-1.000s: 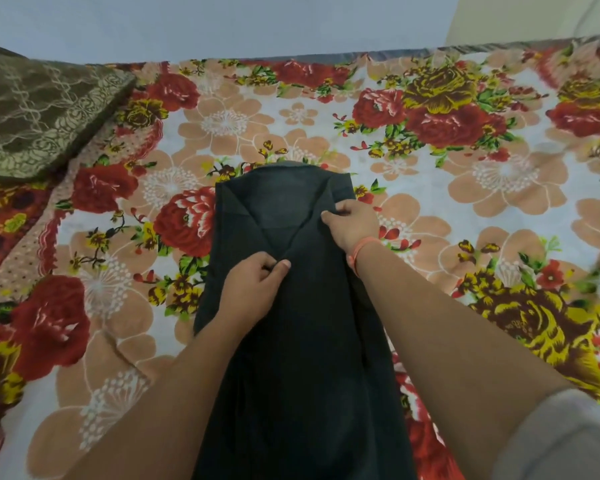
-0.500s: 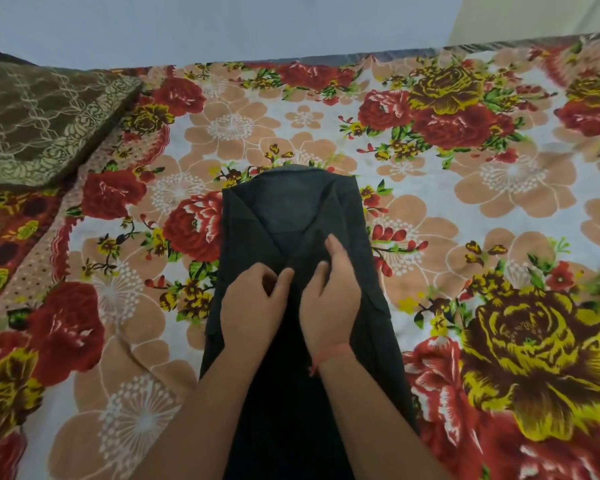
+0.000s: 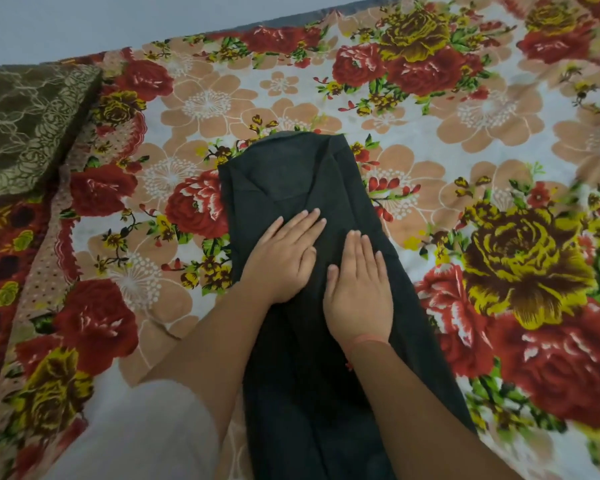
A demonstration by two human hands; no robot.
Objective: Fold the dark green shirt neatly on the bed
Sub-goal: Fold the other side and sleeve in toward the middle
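The dark green shirt (image 3: 291, 174) lies on the floral bedsheet (image 3: 430, 150) as a long narrow strip, both sides folded in toward the middle, collar end pointing away from me. My left hand (image 3: 284, 254) lies flat on the shirt's middle, palm down, fingers stretched out and close together. My right hand (image 3: 359, 285) presses flat beside it, just to the right and slightly nearer to me. Neither hand grips any cloth. The shirt's lower part runs out of view between my forearms.
A folded olive-brown patterned blanket (image 3: 25, 123) sits at the bed's far left. The bed's far edge meets a pale wall (image 3: 118, 22) at the top. Open sheet lies to the right of the shirt.
Both hands let go of the pinched fabric near the collar folds and now lie flat with fingers extended on the shirt. The camera has tilted and come closer.
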